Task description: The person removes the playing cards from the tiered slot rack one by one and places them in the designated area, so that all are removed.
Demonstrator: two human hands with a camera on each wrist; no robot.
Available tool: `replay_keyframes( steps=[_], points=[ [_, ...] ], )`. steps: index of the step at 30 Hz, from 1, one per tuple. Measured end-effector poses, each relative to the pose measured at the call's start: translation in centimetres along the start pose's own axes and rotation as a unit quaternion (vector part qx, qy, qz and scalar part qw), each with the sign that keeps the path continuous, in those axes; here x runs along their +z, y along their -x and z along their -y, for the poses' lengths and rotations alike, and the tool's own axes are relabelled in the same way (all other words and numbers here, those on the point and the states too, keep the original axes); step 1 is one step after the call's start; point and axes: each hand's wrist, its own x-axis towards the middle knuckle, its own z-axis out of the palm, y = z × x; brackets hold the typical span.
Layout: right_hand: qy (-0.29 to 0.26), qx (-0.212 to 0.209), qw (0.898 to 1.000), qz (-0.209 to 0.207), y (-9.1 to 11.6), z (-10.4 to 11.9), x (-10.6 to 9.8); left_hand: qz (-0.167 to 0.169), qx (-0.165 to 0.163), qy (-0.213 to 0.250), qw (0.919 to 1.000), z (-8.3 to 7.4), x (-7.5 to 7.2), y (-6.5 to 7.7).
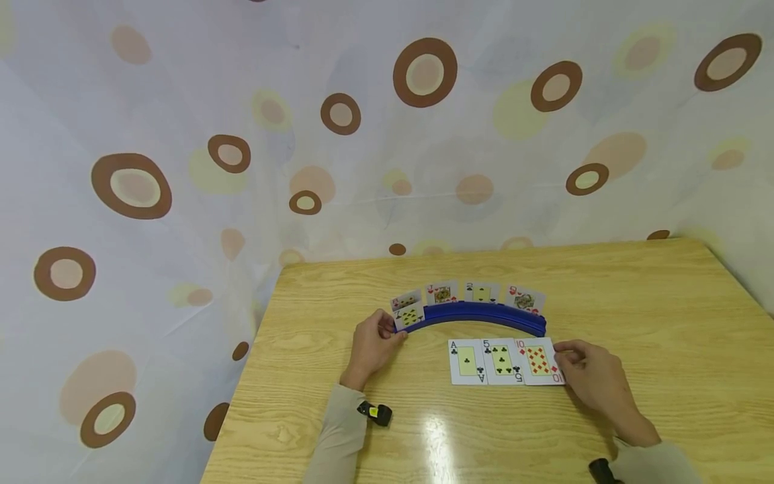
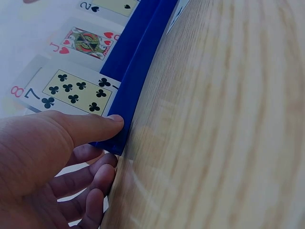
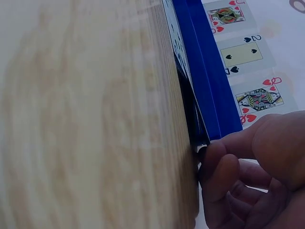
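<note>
A curved blue card holder stands on the table. My left hand grips its left end, the thumb pressed on the front in the left wrist view. Upright in it are a seven of clubs overlapping a red eight, a jack of hearts, a two of spades and a queen of hearts. Before it lie an ace of clubs, a five of clubs and a ten of diamonds, side by side. Between thumb and forefinger, my right hand pinches the ten's right edge.
The wooden table extends to both sides and in front of the cards. Behind it hangs a pale curtain patterned with circles. Dark straps sit at both wrists.
</note>
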Motion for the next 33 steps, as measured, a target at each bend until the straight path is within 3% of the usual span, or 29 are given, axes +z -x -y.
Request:
replay_keyframes(
  steps=[16,33],
  points=[
    [-0.004,-0.011,1.000,-0.017,0.7,0.1,-0.1,0.002,-0.006,0.000,1.0000,0.1,0.0,0.1],
    [-0.051,-0.058,0.996,-0.052,-0.1,4.3,1.1,0.003,-0.010,0.006,0.9999,0.0,0.0,-0.1]
  ],
)
